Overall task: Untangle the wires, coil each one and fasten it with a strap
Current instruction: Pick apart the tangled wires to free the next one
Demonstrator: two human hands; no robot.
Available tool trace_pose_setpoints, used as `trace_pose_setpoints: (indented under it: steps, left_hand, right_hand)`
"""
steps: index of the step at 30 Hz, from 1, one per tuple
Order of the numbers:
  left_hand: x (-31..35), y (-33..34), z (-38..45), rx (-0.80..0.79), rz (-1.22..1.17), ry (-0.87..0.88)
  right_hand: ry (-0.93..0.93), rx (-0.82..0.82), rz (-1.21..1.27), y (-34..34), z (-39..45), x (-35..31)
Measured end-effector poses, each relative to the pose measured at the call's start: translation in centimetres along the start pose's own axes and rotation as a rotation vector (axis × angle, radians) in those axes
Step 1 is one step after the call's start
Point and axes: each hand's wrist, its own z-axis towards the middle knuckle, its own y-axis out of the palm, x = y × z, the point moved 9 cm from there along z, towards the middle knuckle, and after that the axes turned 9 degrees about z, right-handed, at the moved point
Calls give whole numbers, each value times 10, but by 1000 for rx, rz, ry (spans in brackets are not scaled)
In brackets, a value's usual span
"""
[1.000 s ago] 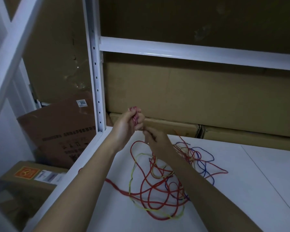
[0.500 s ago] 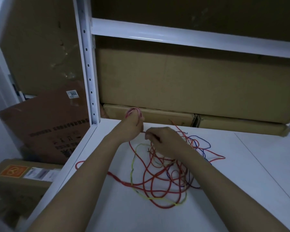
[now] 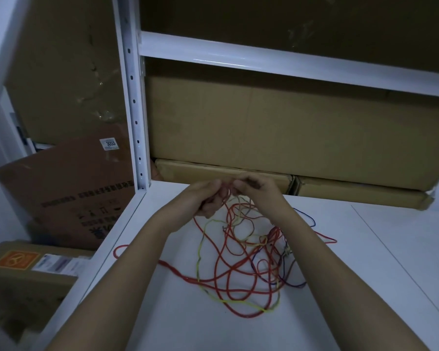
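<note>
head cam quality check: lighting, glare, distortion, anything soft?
Head view: dim and underexposed overall; one glare streak on the white shelf beam; wide-angle bowing bends the upright post; both hands are slightly soft where they meet on the red wire, so the fingers are hard to separate.

Where the red wire (image 3: 228, 252) runs inside the left hand (image 3: 205, 196) and right hand (image 3: 254, 188) is hidden — fingers cover it. Both forearms are cut off by the bottom edge.
</note>
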Motion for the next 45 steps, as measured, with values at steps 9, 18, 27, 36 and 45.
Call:
trace_pose_setpoints:
  steps: [9, 18, 27, 36, 45]
  left_hand:
    - [2, -28, 8, 243, -452, 44]
    - [-3, -35, 20, 437, 37, 54]
    - [-26, -42, 32, 333, 683, 46]
    - [-45, -6, 24, 79, 491, -141]
    - [-14, 65, 36, -24, 216, -130]
  right_hand:
    - [212, 20, -53, 39, -3, 64]
    - [263, -349, -491, 79, -20, 73]
    - [26, -446, -821, 71, -41, 40]
    - [-503, -2, -770, 22, -46, -23]
    - [-209, 335, -180, -57, -62, 0]
